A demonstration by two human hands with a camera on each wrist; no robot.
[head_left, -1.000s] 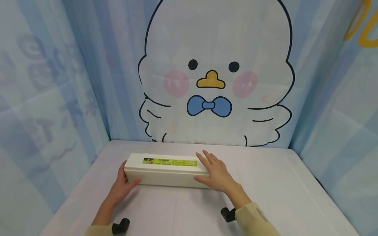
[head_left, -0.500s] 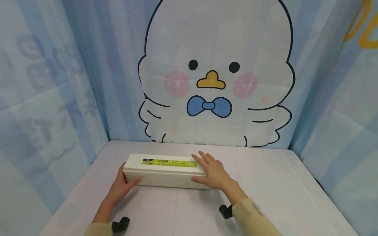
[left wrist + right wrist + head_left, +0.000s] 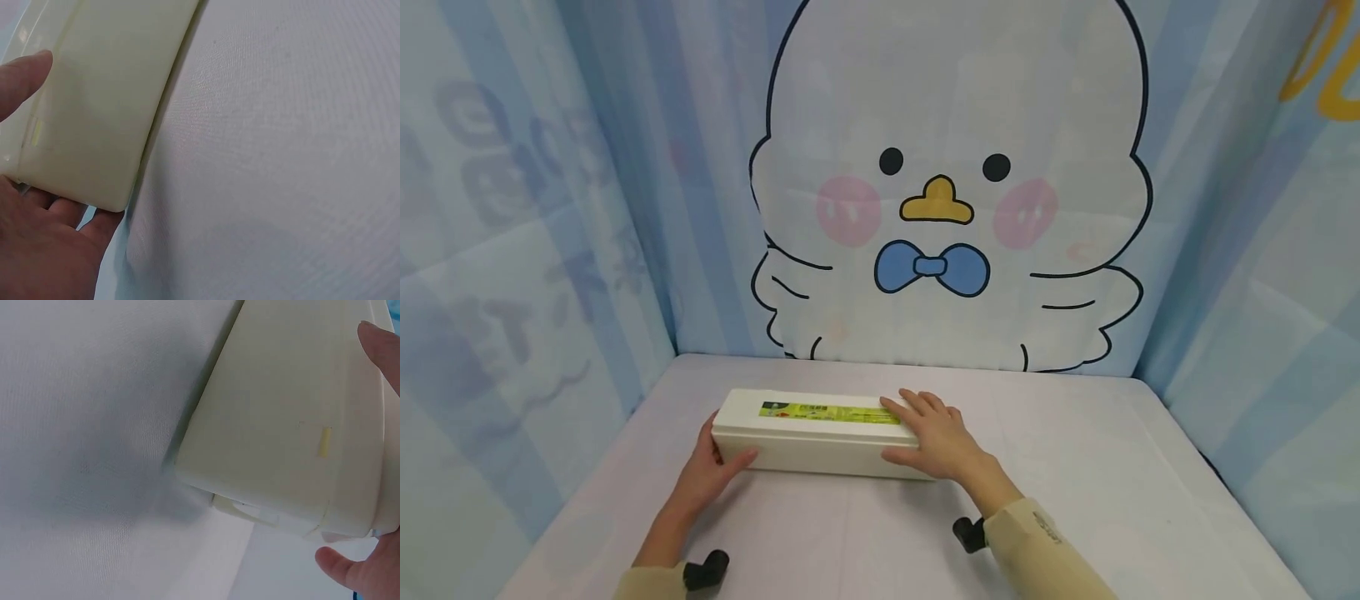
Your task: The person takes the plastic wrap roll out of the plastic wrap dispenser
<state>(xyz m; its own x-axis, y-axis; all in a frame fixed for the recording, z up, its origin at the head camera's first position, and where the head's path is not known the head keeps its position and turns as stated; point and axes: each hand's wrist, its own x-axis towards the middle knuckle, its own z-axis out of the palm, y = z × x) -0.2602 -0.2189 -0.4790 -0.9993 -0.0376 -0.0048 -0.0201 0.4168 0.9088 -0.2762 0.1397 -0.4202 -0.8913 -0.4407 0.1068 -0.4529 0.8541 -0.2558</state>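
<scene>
In the head view, a long white box (image 3: 820,457) was seen on the white table (image 3: 850,542), its left end being gripped by the left hand (image 3: 707,471). The right hand (image 3: 942,440) was laid opened and spread over the right end. In the left wrist view, the thumb was placed on the front face, and the other fingers were bent against the end. In the right wrist view, one finger was seen extended beyond the box's end.

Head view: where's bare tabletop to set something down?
Largest patch: table right of the right hand, out to the right curtain. Also bare: in front of the white box, between the sleeves, and a strip between box and back curtain. Crowded: both box ends, left hand holding one, right hand at the other.
</scene>
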